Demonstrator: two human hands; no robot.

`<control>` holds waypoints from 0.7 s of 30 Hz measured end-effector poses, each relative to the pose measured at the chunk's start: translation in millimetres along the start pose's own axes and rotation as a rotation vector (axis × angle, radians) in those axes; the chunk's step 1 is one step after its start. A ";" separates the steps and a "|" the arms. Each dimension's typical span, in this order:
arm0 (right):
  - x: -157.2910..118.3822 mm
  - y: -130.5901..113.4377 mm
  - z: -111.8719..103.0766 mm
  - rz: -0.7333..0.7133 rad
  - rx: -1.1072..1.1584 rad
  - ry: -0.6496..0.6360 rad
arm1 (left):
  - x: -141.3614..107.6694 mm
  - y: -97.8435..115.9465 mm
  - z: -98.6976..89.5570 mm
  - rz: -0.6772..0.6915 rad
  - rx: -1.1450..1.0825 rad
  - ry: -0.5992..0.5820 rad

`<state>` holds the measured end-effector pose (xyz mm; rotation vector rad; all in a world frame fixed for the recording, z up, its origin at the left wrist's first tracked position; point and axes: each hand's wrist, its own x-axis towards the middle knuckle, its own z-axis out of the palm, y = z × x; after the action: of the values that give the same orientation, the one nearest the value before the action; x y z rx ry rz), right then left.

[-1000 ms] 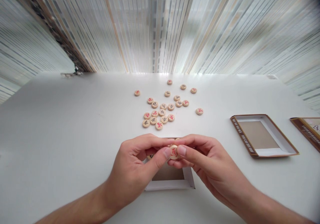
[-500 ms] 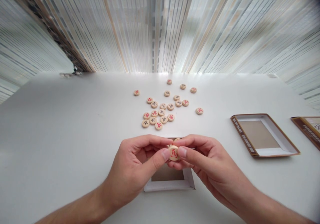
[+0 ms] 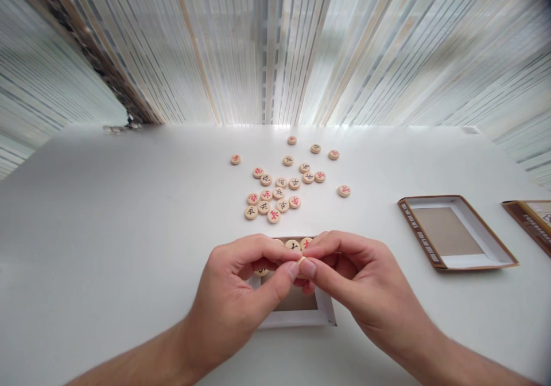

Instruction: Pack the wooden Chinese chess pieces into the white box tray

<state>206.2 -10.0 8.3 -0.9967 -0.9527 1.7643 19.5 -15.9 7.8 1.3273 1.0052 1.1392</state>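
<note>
Between the thumbs and fingertips of my left hand point(image 3: 241, 285) and my right hand point(image 3: 361, 277) is one round wooden xiangqi piece point(image 3: 302, 260), tipped nearly edge-on and mostly covered by the fingers. Both hands are closed on it. Directly below them is a shallow cardboard box point(image 3: 297, 318) with white inner walls, its sides partly hidden by my hands. Along the box's far side lie several pieces, including one with a black character point(image 3: 293, 246) and one with a red character point(image 3: 306, 244).
Beyond the box, several loose xiangqi pieces point(image 3: 274, 216) with red or black characters are scattered on the white table point(image 3: 107, 248). A second open box part point(image 3: 450, 231) stands at the right, beside a brown printed box point(image 3: 529, 222). A striped curtain point(image 3: 232, 47) hangs behind.
The held piece has tilted from showing its red horse character to nearly edge-on. My hands have shifted slightly, uncovering pieces along the box's far side.
</note>
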 end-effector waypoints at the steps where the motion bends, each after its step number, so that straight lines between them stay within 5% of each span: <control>1: 0.3 0.2 0.1 0.007 0.007 0.006 | -0.2 0.4 0.3 -0.006 -0.006 0.002; 21: 4.1 -1.4 -4.7 0.140 0.122 -0.038 | 4.6 4.7 -0.9 -0.212 -0.331 -0.019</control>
<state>209.7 -4.8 6.8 -0.9741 -0.8048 1.9395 19.3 -11.6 12.9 0.9434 0.8760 1.0744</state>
